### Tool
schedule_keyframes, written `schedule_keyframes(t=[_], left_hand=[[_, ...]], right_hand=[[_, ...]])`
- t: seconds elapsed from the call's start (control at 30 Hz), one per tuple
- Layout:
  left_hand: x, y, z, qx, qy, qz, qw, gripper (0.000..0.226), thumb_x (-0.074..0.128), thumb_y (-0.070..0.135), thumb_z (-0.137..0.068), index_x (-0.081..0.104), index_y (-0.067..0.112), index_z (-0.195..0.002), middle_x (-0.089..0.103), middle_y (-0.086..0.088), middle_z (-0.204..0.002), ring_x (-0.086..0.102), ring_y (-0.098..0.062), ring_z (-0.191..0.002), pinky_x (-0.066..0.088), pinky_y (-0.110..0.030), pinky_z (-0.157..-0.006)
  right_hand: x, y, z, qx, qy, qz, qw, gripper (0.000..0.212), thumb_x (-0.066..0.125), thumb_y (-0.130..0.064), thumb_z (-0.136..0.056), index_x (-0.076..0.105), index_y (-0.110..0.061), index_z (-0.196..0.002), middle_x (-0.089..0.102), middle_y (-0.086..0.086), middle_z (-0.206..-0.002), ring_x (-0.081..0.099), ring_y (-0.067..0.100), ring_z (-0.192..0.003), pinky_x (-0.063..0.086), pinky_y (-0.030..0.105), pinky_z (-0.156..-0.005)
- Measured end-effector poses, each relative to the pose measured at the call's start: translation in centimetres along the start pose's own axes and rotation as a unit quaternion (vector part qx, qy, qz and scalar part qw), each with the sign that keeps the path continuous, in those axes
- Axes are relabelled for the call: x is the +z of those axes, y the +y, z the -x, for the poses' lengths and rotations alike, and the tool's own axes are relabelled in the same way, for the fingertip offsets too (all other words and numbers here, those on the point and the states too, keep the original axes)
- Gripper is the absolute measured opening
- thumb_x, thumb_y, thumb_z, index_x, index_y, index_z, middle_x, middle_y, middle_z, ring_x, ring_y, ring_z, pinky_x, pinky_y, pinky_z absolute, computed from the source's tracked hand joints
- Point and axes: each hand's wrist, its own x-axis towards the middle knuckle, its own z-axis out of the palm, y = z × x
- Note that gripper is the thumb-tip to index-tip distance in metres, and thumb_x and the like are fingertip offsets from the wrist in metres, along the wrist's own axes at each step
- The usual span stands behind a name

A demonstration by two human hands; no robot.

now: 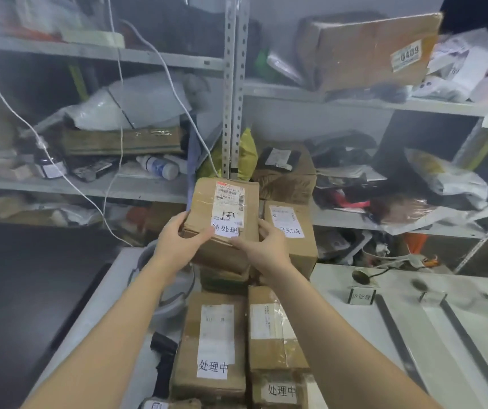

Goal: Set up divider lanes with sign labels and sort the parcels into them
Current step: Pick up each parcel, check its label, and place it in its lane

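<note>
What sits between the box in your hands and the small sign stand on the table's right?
In the head view, the box labelled 完成 stands beside the held box; past it, bare white tabletop runs to the sign stand.

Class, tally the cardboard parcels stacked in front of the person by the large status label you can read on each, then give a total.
待处理 parcel: 1
完成 parcel: 1
处理中 parcels: 2
Total: 4
</note>
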Motion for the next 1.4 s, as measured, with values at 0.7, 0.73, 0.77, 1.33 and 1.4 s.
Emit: schedule_keyframes(t=[0.7,0.73,0.77,1.33,1.4], left_hand=[[19.8,14.0,23.7,0.062,-0.005,0.004,0.998,0.066,0.080,0.057,-0.069,0.060,0.031,-0.127,0.066,0.014,-0.114,0.059,-0.012,-0.111,0.052,-0.036,-0.093],[21.5,13.9,24.6,0.054,-0.010,0.003,0.999,0.068,0.080,0.055,-0.071,0.058,0.031,-0.130,0.063,0.014,-0.116,0.057,-0.012,-0.112,0.050,-0.033,-0.092],[23.1,13.6,25.3,0.041,-0.016,0.000,0.999,0.070,0.079,0.053,-0.074,0.055,0.028,-0.135,0.060,0.014,-0.117,0.054,-0.012,-0.112,0.047,-0.031,-0.091],[40.2,-0.2,21.0,-0.139,-0.134,0.037,0.981,0.067,0.087,0.029,-0.072,0.056,0.026,-0.132,0.068,0.011,-0.112,0.063,0.001,-0.096,0.050,-0.015,-0.075],[41.4,-1.5,20.5,-0.158,-0.138,0.030,0.977,0.063,0.087,0.024,-0.074,0.055,0.034,-0.127,0.067,0.014,-0.107,0.062,0.002,-0.094,0.049,-0.016,-0.075]], right_hand=[[-32.6,5.5,12.1,-0.090,-0.051,-0.111,0.988,0.045,0.077,-0.006,-0.083,0.068,-0.020,-0.125,0.075,-0.011,-0.107,0.071,0.004,-0.098,0.060,0.026,-0.082],[-34.0,6.6,12.2,-0.078,-0.045,-0.110,0.990,0.046,0.077,-0.004,-0.083,0.067,-0.019,-0.125,0.075,-0.010,-0.108,0.072,0.004,-0.097,0.059,0.024,-0.080],[-35.2,7.6,12.3,-0.067,-0.039,-0.107,0.991,0.047,0.077,-0.004,-0.083,0.067,-0.018,-0.126,0.075,-0.009,-0.109,0.071,0.005,-0.098,0.060,0.023,-0.080],[-39.1,27.1,3.6,0.158,0.027,-0.023,0.987,0.061,0.078,-0.018,-0.073,0.063,-0.020,-0.132,0.073,-0.009,-0.117,0.067,0.014,-0.114,0.058,0.042,-0.093],[-38.7,28.1,3.1,0.168,0.039,0.012,0.985,0.057,0.075,-0.023,-0.076,0.063,-0.021,-0.132,0.072,-0.009,-0.120,0.066,0.010,-0.113,0.056,0.040,-0.097]])
